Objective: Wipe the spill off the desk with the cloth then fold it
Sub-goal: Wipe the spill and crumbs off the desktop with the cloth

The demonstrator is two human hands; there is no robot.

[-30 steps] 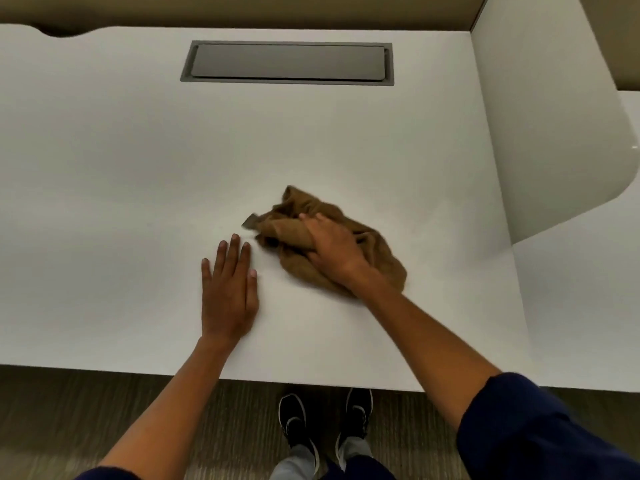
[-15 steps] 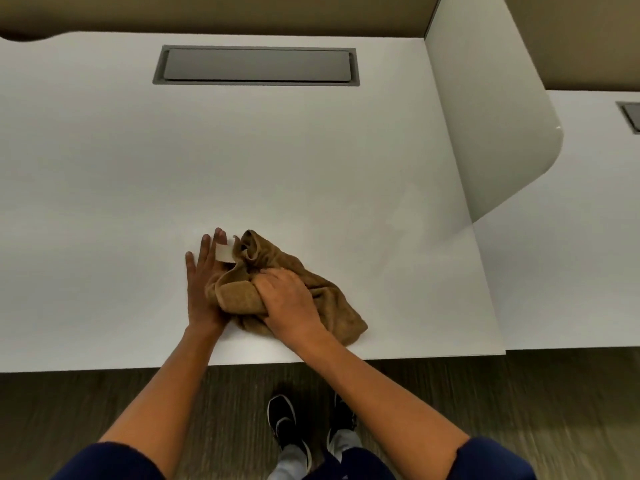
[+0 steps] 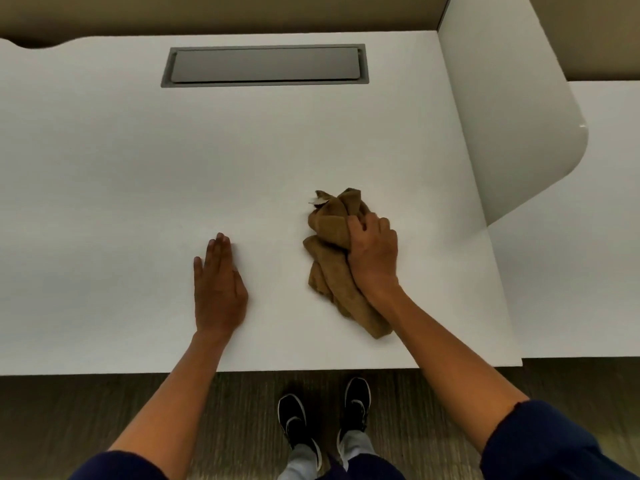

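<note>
A crumpled brown cloth [image 3: 331, 237] lies bunched on the white desk [image 3: 138, 174], right of centre, with a small white tag at its far end. My right hand [image 3: 372, 252] presses down on its right side, fingers curled into the fabric. My left hand [image 3: 218, 289] rests flat on the bare desk, palm down and fingers together, well to the left of the cloth and apart from it. No spill shows on the desk surface.
A grey cable hatch [image 3: 265, 65] is set into the desk at the back. A white divider panel [image 3: 512, 126] stands upright along the right side, with another desk [image 3: 588, 265] beyond it. The front desk edge runs just below my wrists; my shoes [image 3: 325, 417] show on the floor.
My right hand has swept the cloth from beside my left hand to the right and farther from the front edge. My left hand stays flat, no longer touching the cloth.
</note>
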